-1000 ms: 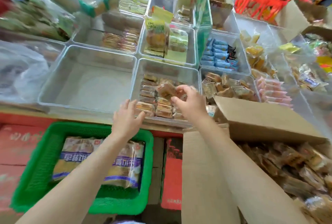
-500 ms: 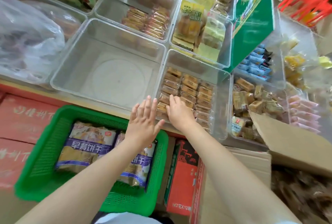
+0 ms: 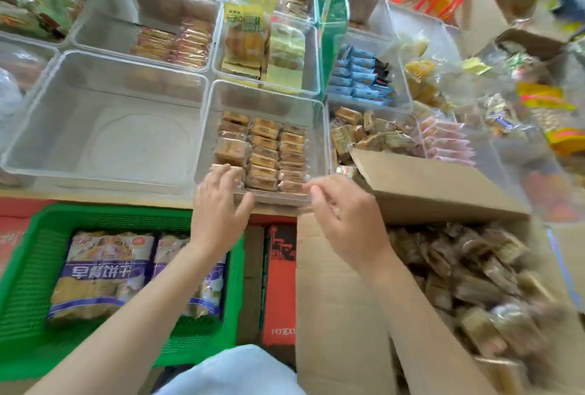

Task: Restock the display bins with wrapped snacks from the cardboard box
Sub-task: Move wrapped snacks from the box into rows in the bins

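Left hand (image 3: 218, 201), fingers spread, presses the nearest wrapped snacks (image 3: 262, 154) in the clear bin (image 3: 316, 109), probably squaring the rows. Right hand (image 3: 345, 217) hovers loosely curled at the bin's front rim, apparently empty. The cardboard box (image 3: 443, 185) stands just right, within reach.

Head view, steeply down, close over bins (image 3: 262, 201)

Bright, even daylight, no hard shadows under my hands (image 3: 221, 204). Soft glare on the clear bin (image 3: 266, 93) walls. Centre fairly sharp; heavy motion blur on the cardboard box (image 3: 443, 192) contents at right and the top corners. Wide-angle lens bends straight edges toward the frame borders.
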`<state>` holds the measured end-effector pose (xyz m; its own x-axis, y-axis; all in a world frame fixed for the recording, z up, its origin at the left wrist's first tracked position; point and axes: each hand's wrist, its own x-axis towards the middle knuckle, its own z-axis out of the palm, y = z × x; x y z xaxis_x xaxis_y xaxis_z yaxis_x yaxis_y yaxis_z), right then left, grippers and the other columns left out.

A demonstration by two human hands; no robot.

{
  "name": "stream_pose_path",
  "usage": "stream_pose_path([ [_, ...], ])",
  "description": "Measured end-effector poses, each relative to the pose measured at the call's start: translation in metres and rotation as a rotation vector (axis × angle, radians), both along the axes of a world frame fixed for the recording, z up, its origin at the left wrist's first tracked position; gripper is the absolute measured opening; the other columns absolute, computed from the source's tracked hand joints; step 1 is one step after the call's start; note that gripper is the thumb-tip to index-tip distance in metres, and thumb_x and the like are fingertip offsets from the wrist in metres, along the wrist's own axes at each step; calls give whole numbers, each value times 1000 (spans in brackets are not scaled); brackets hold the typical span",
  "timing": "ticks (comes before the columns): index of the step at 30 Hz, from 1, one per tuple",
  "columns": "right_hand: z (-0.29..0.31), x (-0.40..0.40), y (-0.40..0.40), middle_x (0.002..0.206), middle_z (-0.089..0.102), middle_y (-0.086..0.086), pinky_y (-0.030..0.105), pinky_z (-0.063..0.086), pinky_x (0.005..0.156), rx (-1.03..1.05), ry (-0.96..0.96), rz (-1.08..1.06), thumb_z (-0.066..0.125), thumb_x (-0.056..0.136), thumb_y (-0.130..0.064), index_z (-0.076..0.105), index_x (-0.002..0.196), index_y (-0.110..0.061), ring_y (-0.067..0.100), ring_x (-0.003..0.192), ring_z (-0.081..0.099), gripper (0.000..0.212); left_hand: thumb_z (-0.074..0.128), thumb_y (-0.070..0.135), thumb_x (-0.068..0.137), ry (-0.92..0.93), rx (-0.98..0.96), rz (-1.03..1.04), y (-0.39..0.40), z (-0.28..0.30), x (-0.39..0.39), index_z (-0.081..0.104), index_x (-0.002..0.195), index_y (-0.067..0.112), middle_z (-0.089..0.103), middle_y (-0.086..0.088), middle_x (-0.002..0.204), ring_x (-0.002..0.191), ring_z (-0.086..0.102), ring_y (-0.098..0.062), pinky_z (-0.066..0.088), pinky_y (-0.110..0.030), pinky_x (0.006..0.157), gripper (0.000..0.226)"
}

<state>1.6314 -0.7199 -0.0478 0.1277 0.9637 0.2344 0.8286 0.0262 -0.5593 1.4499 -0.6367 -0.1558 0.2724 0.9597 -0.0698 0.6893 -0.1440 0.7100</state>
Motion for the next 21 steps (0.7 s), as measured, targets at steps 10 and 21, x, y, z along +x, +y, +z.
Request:
stream_pose_path([
  [10,-37,183,-159,115,57,8,40,47,90,-432,-269,-409,52,99,-25,65,116,-13,28,113,52,24,63,37,94,-90,-198,-248,-195,75,172,7,161,22,-15,0,167,154,-8,-19,8,-42,126,89],
  [21,-87,224,-154,164,10,15,44,48,92,-808,-693,-337,52,97,-7,19,157,-23,45,124,45,70,64,26,94,141,-27,-139,-200,65,186,10,161,23,-1,-4,168,151,22,-27,42,-37,107,85],
])
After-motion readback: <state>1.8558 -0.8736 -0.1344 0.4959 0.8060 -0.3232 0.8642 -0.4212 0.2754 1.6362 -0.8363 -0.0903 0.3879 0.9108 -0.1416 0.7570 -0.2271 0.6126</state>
